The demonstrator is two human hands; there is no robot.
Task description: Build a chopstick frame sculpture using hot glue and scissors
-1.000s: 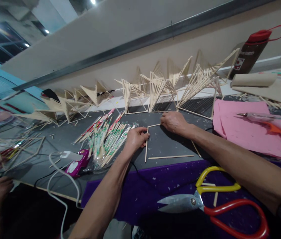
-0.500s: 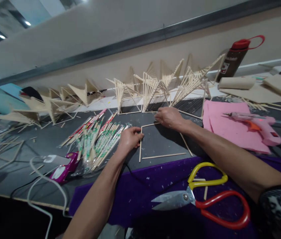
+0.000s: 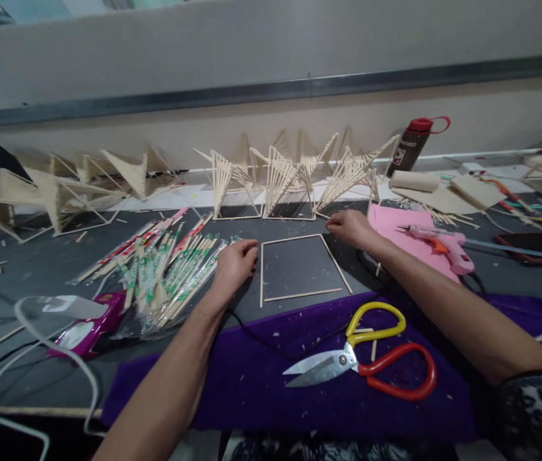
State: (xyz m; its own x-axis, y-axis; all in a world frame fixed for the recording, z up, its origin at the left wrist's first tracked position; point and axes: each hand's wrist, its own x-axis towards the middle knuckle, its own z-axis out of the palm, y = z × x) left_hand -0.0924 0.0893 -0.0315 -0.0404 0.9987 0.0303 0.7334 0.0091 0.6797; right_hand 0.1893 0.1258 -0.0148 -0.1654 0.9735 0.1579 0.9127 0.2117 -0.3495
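Note:
Four thin wooden sticks lie as a four-sided outline on the dark tabletop, with the top stick (image 3: 293, 239), left stick (image 3: 261, 275), slanting right stick (image 3: 336, 264) and bottom stick (image 3: 302, 295). A small gap shows at the lower right corner. Just left of the outline rests my left hand (image 3: 235, 264), fingers loosely bent and apart from the left stick. My right hand (image 3: 353, 228) is beyond the upper right corner, its fingers drawn together; whatever is between them is hidden. Behind it stand fan-shaped stick models (image 3: 290, 182).
Plastic-wrapped chopsticks (image 3: 175, 269) and a magenta tool (image 3: 89, 325) lie to the left. Large scissors (image 3: 343, 360) rest on purple cloth (image 3: 242, 390). A pink glue gun (image 3: 444, 243) lies on pink cloth (image 3: 389, 221). A dark bottle (image 3: 408, 150) stands at the back right.
My left hand has come off the left stick, and my right hand has moved away from the top stick, baring the upper right corner. The camera view has levelled and turned right.

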